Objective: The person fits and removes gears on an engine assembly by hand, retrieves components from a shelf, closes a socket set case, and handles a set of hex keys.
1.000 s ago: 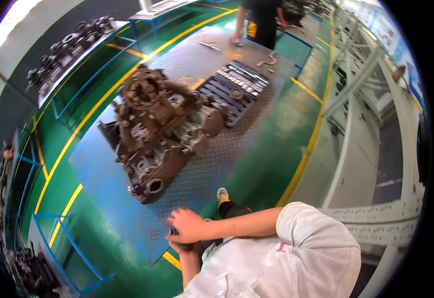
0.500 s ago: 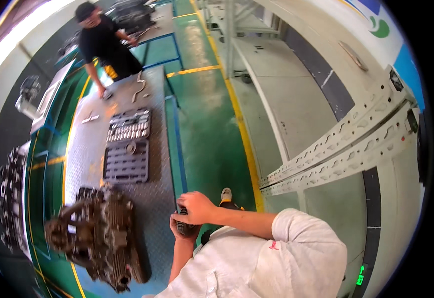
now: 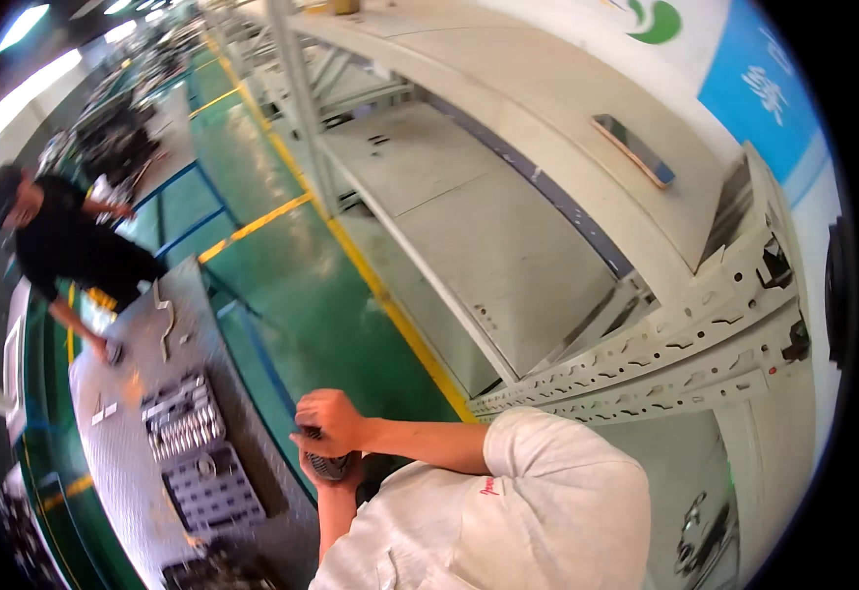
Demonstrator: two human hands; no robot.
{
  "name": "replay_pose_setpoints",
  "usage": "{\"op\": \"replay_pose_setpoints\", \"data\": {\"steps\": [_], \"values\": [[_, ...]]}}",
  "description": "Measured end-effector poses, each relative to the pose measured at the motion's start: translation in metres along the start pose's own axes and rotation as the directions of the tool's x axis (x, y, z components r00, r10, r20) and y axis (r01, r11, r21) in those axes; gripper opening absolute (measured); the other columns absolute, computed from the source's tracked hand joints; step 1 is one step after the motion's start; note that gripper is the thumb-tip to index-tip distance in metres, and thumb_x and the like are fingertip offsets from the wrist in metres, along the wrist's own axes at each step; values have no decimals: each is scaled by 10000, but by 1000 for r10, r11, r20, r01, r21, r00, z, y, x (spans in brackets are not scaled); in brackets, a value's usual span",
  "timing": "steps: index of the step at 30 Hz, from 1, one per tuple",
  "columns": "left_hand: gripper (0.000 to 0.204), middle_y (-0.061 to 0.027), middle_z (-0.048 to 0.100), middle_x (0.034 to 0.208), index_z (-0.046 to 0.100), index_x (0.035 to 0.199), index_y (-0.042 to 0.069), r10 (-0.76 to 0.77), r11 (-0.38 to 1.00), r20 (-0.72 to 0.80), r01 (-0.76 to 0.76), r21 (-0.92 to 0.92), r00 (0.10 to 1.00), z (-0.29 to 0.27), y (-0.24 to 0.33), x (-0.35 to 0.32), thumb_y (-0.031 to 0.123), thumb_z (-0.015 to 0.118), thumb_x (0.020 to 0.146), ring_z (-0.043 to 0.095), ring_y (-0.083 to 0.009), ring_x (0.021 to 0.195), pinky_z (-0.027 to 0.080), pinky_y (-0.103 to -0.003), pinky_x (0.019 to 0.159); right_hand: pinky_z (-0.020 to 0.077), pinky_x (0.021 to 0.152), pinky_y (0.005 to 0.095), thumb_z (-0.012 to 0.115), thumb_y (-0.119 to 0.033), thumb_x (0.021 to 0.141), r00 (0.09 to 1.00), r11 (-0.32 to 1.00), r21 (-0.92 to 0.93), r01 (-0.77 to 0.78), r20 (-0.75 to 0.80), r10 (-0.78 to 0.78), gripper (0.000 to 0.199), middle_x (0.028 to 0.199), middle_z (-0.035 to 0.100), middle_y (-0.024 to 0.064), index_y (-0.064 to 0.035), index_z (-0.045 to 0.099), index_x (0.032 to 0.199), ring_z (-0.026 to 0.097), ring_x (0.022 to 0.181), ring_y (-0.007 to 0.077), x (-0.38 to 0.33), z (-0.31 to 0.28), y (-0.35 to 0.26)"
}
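In front of my body, beside the table's right edge, both hands are on a dark round ribbed part, which looks gear-like. My left hand is closed round it from below. My right hand grips it from above with curled fingers; a dark bit of the part shows by the thumb. The fingers hide much of it, so its full shape cannot be made out.
The metal table bears an open socket set case, a bent rod and a greasy engine. A co-worker stands at its far end. On the right are a pale shelf rack and a phone-like slab.
My view has swung right and up, so the table slides left and the engine mostly leaves the picture. More of the rack shows. Both hands still hold the ribbed part.
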State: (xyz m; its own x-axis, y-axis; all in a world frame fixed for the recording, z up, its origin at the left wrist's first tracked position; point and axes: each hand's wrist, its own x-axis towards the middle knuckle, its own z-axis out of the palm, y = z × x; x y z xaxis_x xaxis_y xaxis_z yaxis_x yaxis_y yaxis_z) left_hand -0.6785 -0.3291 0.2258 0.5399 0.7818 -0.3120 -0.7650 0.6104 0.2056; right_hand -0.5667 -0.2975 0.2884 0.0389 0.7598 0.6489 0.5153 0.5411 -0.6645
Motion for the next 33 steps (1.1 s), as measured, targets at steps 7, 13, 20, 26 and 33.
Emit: {"op": "replay_pose_setpoints", "data": {"steps": [7, 13, 20, 26, 33], "values": [[482, -26, 474, 1260, 429, 1277, 153, -437, 364, 283, -120, 924, 854, -59, 55, 180, 349, 498, 841, 451, -169, 1174, 353, -350, 1003, 414, 551, 392, 664, -287, 661, 985, 972, -158, 171, 34, -168, 314, 610, 463, 80, -71, 464, 551, 510, 610, 279, 93, 21, 108], [428, -47, 504, 1250, 460, 1249, 161, -205, 231, 452, -406, 884, 868, -49, 92, 308, 373, 402, 882, 465, -220, 1135, 363, -369, 968, 420, 578, 372, 682, -229, 653, 991, 954, -270, 129, -9, -136, 266, 635, 481, 71, -62, 486, 585, 521, 638, 273, 180, 18, 171], [327, -99, 581, 1136, 533, 1166, 105, -622, 765, 1, 608, -212, 783, 59, 146, 436, 312, 429, 935, 543, -223, 1066, 438, -377, 947, 467, 862, 396, 707, -225, 743, 936, 889, -315, -331, -227, 268, 426, 1131, 553, 137, -18, 546, 1080, 577, 991, 300, 246, -6, 259], [457, -115, 636, 1054, 574, 1154, 14, -99, 721, -399, 342, 602, 912, 106, 158, 587, 405, 450, 954, 613, -214, 947, 485, -356, 862, 453, 903, 318, 703, -261, 796, 490, 308, 589, -747, 174, 855, 585, 1168, 572, 109, 1, 468, 1263, 571, 1033, 195, 296, -29, 413], [527, -97, 651, 965, 627, 1052, -15, 149, 283, -248, 199, 938, 957, 135, 177, 715, 473, 479, 919, 590, -184, 851, 455, -305, 783, 474, 860, 317, 696, -181, 792, 365, 116, 682, -722, 234, 901, 456, 1073, 629, 99, 29, 546, 1169, 609, 950, 182, 365, -53, 525]]}}
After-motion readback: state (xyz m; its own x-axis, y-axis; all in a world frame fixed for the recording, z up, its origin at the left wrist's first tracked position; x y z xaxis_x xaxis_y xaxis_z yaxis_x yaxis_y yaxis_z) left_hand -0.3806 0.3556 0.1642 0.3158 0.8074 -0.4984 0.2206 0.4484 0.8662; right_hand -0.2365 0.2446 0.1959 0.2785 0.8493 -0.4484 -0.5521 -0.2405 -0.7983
